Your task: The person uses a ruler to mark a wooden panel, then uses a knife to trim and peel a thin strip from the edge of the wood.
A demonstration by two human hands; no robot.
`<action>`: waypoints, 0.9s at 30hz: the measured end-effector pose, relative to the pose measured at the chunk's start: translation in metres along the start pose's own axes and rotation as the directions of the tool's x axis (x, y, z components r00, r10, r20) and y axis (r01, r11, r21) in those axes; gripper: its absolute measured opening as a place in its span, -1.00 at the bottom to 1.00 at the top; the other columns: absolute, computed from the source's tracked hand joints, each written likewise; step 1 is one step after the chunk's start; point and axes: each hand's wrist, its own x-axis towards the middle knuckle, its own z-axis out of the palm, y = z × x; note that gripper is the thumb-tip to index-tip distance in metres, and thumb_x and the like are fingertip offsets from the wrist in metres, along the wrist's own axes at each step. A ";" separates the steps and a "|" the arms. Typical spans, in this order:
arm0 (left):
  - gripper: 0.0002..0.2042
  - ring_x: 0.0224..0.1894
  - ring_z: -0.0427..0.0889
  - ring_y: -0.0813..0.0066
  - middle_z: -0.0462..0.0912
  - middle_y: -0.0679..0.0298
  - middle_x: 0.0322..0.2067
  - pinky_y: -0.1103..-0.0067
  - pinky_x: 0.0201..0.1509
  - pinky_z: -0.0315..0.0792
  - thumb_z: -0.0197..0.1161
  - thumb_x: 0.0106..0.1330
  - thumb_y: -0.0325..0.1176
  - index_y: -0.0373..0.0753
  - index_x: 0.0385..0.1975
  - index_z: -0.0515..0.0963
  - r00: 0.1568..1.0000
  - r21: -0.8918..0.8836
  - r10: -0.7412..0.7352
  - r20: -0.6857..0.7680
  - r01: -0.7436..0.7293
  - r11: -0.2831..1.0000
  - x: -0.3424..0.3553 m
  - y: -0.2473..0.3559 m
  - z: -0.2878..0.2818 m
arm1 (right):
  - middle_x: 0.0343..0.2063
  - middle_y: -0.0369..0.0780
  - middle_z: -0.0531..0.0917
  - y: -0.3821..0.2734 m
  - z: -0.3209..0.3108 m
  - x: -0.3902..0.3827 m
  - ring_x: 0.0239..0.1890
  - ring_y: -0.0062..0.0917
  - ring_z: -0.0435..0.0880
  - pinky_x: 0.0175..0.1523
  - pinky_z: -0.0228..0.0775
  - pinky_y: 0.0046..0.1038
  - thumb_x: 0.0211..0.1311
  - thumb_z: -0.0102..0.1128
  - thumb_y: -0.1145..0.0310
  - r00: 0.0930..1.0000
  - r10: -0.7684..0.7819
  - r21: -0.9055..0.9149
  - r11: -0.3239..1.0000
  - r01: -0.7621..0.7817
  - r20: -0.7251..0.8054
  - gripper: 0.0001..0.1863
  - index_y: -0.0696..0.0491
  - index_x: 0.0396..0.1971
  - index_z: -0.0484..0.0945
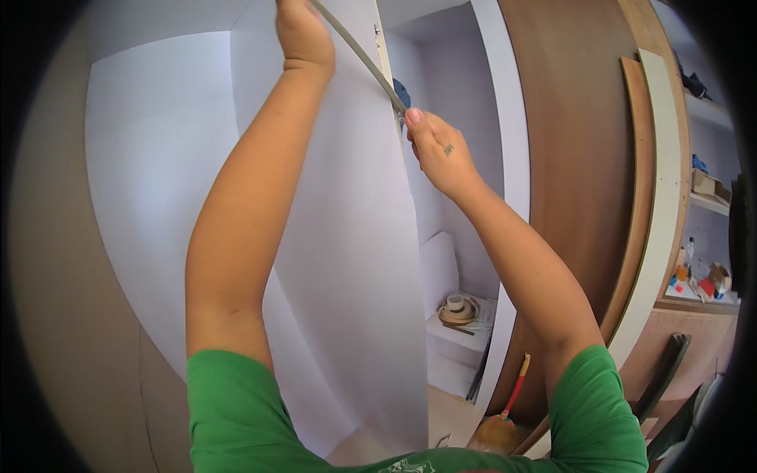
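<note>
My left hand [306, 35] is raised at the top of the view, partly cut off by the rim, closed around the upper end of a long, narrow grey metal strip, perhaps a file [359, 54]. Lower and to the right, my right hand [443, 154] pinches the strip's other end, thumb laid along it. The strip slants down to the right across the upright edge of a white panel [355, 197]. That edge looks rough and chipped near the top. Whether the strip's underside touches the edge, I cannot tell.
Right of the panel, a white compartment holds rolls of tape or edging [457, 309] on a ledge. A brown board [576, 142] and narrow planks [643, 189] stand farther right. Shelves with small boxes [710, 185] are at far right. A red-handled broom [516, 386] leans low down.
</note>
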 end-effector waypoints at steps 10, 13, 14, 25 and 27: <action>-0.42 0.46 0.33 0.25 0.41 0.09 0.39 0.41 0.51 0.17 -0.26 0.62 0.02 -0.36 0.35 0.31 0.997 0.388 -0.009 0.072 -0.020 0.921 -0.011 0.023 0.038 | -0.61 -0.26 0.45 -0.002 0.000 0.050 -0.48 -0.51 0.41 -0.32 0.30 -0.37 0.51 -0.12 -0.27 0.999 -0.004 -0.016 1.000 0.004 -0.046 -0.30 0.13 -0.49 0.50; -0.50 0.42 0.39 0.25 0.50 0.11 0.32 0.40 0.47 0.23 -0.22 0.60 -0.11 -0.37 0.31 0.33 0.996 0.477 0.039 0.074 -0.070 0.876 -0.005 0.017 0.040 | -0.62 -0.35 0.39 -0.006 -0.003 0.056 -0.53 -0.60 0.33 -0.37 0.26 -0.46 0.51 -0.10 -0.25 0.998 -0.050 0.175 0.984 0.042 0.043 -0.35 0.06 -0.52 0.42; -0.52 0.40 0.41 0.24 0.50 0.11 0.32 0.41 0.44 0.27 -0.21 0.59 -0.14 -0.36 0.30 0.34 0.996 0.479 0.034 0.079 -0.068 0.875 -0.003 0.016 0.040 | -0.61 -0.38 0.37 -0.008 -0.002 0.058 -0.54 -0.64 0.29 -0.38 0.24 -0.50 0.52 -0.10 -0.25 0.994 -0.082 0.254 0.965 0.061 0.073 -0.38 0.02 -0.53 0.38; -0.51 0.42 0.38 0.28 0.49 0.12 0.33 0.40 0.49 0.18 -0.17 0.58 -0.15 -0.36 0.33 0.32 0.986 0.411 0.069 0.149 -0.125 0.903 -0.026 0.012 0.025 | -0.64 -0.25 0.44 0.000 0.004 0.050 -0.47 -0.50 0.42 -0.30 0.34 -0.38 0.43 -0.12 -0.40 0.994 -0.058 0.006 0.998 0.059 -0.094 -0.17 0.16 -0.62 0.45; -0.48 0.42 0.38 0.28 0.48 0.11 0.34 0.41 0.48 0.19 -0.15 0.58 -0.13 -0.35 0.38 0.30 0.987 0.439 0.049 0.152 -0.112 0.892 -0.018 0.005 0.026 | -0.63 -0.26 0.45 0.000 0.001 0.056 -0.45 -0.51 0.42 -0.27 0.35 -0.39 0.44 -0.12 -0.39 0.996 -0.019 0.019 1.000 0.021 -0.089 -0.18 0.16 -0.62 0.46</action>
